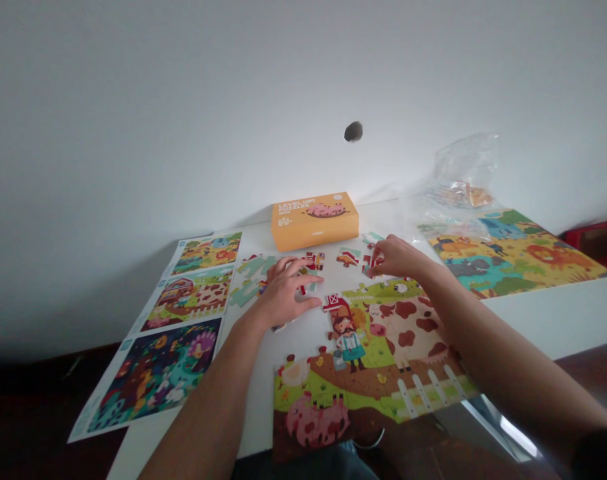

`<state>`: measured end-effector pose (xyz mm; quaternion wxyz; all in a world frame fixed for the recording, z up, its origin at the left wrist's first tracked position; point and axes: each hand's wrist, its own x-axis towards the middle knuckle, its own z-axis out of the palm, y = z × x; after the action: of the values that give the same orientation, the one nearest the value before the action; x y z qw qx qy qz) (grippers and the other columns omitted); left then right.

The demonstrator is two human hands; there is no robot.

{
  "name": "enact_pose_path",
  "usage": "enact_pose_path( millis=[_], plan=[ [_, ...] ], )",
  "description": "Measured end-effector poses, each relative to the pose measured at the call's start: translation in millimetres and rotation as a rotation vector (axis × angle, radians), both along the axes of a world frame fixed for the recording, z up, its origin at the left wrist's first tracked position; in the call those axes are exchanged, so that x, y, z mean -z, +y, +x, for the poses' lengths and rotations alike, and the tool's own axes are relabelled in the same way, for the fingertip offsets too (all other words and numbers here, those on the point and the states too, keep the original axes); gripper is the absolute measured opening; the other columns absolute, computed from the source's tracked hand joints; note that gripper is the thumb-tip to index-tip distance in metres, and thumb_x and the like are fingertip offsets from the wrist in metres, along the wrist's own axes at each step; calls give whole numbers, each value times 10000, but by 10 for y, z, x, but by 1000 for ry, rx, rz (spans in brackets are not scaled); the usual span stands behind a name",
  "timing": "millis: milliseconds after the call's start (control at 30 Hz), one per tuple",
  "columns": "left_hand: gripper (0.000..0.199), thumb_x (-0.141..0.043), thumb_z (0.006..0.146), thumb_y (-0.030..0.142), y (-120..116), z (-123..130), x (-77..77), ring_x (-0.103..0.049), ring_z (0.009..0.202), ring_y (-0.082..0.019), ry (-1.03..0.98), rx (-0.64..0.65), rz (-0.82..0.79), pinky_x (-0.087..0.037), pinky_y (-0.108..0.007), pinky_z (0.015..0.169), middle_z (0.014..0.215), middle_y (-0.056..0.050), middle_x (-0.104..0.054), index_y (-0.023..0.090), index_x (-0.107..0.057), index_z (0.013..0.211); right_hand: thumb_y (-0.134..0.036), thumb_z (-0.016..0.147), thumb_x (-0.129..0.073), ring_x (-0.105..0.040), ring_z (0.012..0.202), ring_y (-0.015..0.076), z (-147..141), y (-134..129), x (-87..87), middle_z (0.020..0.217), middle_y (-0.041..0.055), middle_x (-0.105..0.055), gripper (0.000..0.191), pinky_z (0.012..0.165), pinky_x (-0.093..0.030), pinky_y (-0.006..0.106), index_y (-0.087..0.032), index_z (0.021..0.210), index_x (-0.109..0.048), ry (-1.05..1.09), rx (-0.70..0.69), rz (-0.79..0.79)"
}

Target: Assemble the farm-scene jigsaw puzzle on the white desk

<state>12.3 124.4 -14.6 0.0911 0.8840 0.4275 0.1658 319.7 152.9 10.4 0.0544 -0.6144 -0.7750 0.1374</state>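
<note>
A partly assembled farm puzzle point(383, 360) with a cow, a farmer and a pig lies at the table's front edge. Left of its upper part, my left hand point(286, 293) hovers low over loose pieces, its fingers spread. My right hand point(396, 257) is above the puzzle's top edge, fingers bent down onto a red puzzle piece point(367, 265). Between the hands lies a loose piece with red and orange point(348, 257). Another red piece point(315, 261) is by my left fingertips. Pale green pieces point(250, 277) are heaped to the left.
An orange puzzle box point(316, 221) stands behind the pieces. A sheet with three pictures point(156, 347) lies at the left. At the right is an assembled safari puzzle point(523, 257), with a clear plastic bag point(463, 180) over its back corner. A wall point(208, 120) rises behind the table.
</note>
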Motion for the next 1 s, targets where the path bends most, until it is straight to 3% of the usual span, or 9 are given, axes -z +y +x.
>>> enact_pose_path(
  millis=[167,300,367,467,533,600,733,867,1000],
  plan=[
    [367,-735,760,470,-10,-1,-12,-377,1297,-317,3,-3,14,-302,-506,1087,1372,-37,-536,341,-726,1104,-545,695,-719,-615,714,206,-28,54,7,702,59,-673,353,627,-417,283,-204,780,-748,-31,-22,-71],
    [324,-675,815,402,34,-62,-31,-447,1245,-289,-20,-99,90,-322,-471,1074,1312,-37,-589,318,-713,1126,-660,716,-654,-610,723,212,-51,51,43,692,81,-662,474,627,-411,288,-193,723,-731,-64,7,-40],
    [278,-599,859,311,88,-144,-36,-496,1194,-271,-37,-270,140,-346,-452,1053,1248,-43,-630,289,-711,1112,-692,727,-625,-611,769,227,-69,34,61,710,97,-657,518,638,-413,291,-183,732,-721,-69,26,6],
    [277,-550,857,231,172,-321,-39,-548,1120,-294,-19,-644,154,-406,-457,966,1181,-71,-664,254,-708,1084,-690,759,-587,-605,784,239,-106,13,86,694,105,-637,528,626,-400,295,-177,705,-702,-90,43,58],
    [270,-570,848,272,201,-432,-36,-569,1078,-327,-3,-860,115,-434,-465,902,1148,-101,-676,238,-710,1077,-668,773,-581,-600,744,227,-134,6,98,690,104,-631,513,608,-385,295,-179,660,-682,-91,66,76],
    [299,-599,841,364,202,-497,-25,-584,1046,-345,4,-966,67,-447,-466,872,1125,-128,-679,224,-715,1078,-637,780,-589,-593,711,215,-162,5,103,708,105,-636,487,596,-372,295,-180,630,-664,-69,97,101],
    [436,-665,776,513,185,-495,16,-575,1081,-378,29,-940,16,-447,-486,872,1185,-156,-653,230,-717,1103,-573,799,-588,-578,675,195,-204,2,89,740,102,-646,435,591,-360,293,-183,616,-650,2,146,154],
    [307,-622,829,413,222,-557,24,-642,972,-290,-55,-890,17,-473,-391,838,1086,-100,-713,233,-740,1048,-509,803,-598,-562,662,181,-227,-6,66,749,86,-643,372,596,-353,288,-183,626,-636,65,180,214],
    [265,-558,868,334,244,-777,-17,-669,893,-244,-139,-1040,128,-482,-336,817,1008,-59,-752,210,-758,991,-461,814,-601,-543,643,162,-255,-19,71,727,60,-629,333,607,-352,282,-185,629,-607,129,150,305]
  ],
)
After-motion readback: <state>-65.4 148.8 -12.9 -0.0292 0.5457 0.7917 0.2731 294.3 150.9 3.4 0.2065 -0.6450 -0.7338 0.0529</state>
